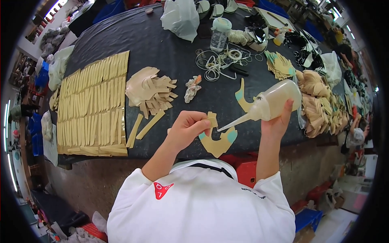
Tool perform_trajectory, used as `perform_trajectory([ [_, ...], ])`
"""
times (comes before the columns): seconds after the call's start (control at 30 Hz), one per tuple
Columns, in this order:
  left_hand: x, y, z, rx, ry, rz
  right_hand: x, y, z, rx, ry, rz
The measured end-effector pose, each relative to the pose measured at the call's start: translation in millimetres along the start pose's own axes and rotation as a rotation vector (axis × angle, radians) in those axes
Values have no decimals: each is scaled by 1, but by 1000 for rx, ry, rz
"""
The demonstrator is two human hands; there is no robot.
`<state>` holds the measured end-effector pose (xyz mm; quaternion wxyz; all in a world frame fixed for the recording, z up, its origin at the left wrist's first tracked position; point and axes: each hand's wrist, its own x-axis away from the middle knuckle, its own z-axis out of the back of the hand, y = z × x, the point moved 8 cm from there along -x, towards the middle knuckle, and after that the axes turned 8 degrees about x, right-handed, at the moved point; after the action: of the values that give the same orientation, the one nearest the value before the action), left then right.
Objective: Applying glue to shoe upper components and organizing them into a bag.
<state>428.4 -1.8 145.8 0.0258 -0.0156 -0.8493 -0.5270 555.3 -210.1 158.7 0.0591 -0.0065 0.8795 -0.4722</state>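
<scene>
A tan, teal-patched, U-shaped flat piece (pixel 214 148) lies at the black worktop's (pixel 170 52) near edge, left hand (pixel 187 130) pinching its tip, right hand (pixel 276 121) gripping a translucent squeeze bottle (pixel 277 99). Piece seems unfinished; tan strips (pixel 84 104) leftward look unused.

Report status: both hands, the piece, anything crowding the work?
Left hand pinching tan tab. Right hand gripping squeeze bottle, nozzle near tab, contact unclear. Curved tan piece beside nozzle tip. Second curved piece just beyond nozzle.

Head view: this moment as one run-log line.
left hand: pinching tan piece | right hand: gripping bottle, nozzle nearby | on left: tan strips in rows
</scene>
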Motion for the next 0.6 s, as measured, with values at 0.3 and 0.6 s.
perform_trajectory([
  [0.3,-5,0,-7,-30,-53,26,-10,0,9,-24,56,15],
  [0.6,-37,-7,-28,-189,-234,-74,5,-1,58,-59,76,-154],
])
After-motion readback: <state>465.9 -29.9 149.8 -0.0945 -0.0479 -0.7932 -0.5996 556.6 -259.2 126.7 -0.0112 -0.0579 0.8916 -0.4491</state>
